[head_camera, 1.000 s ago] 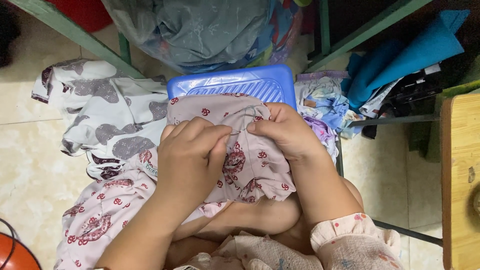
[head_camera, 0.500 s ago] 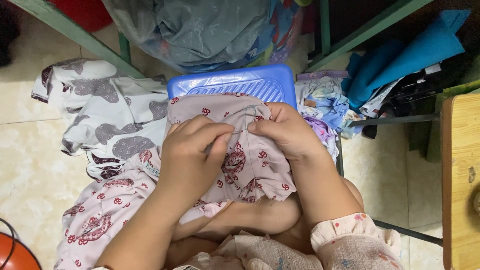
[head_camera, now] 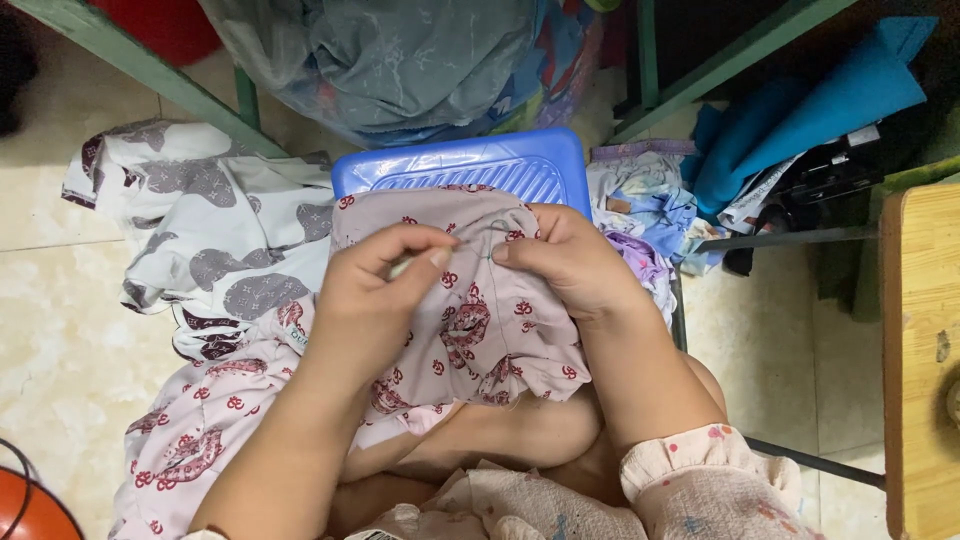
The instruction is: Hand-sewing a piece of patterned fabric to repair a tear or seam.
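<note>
Pale tiled floor (head_camera: 60, 330), crowded with cloth all around the blue plastic stool (head_camera: 470, 165). Lying over the near half of that stool and trailing down toward the knees: a pink garment with red printed motifs (head_camera: 480, 320), being hand-sewn. Pinching a thin needle just this side of the stool's near edge: the left hand (head_camera: 375, 300), thumb and forefinger pressed together on the shaft, remaining fingers curled in. Pressing down on the same fabric beside it, toward the stool's right corner: the right hand (head_camera: 570, 265), fingers bunched together and gripping a fold of the garment at the stitching spot. Running crosswise between the two hands, roughly parallel to the stool's near edge: the needle's long axis, with a faint thread (head_camera: 490, 228) arching over toward the right fingertips. Nearer to the needle: the left hand; nearer to the seam: the right. Left of the stool: a white garment with grey patches (head_camera: 200, 220). Beyond the stool: a clear bag of clothes (head_camera: 400, 60). Right of the stool: blue fabric (head_camera: 800, 110) and a wooden desk edge (head_camera: 920, 350).
</note>
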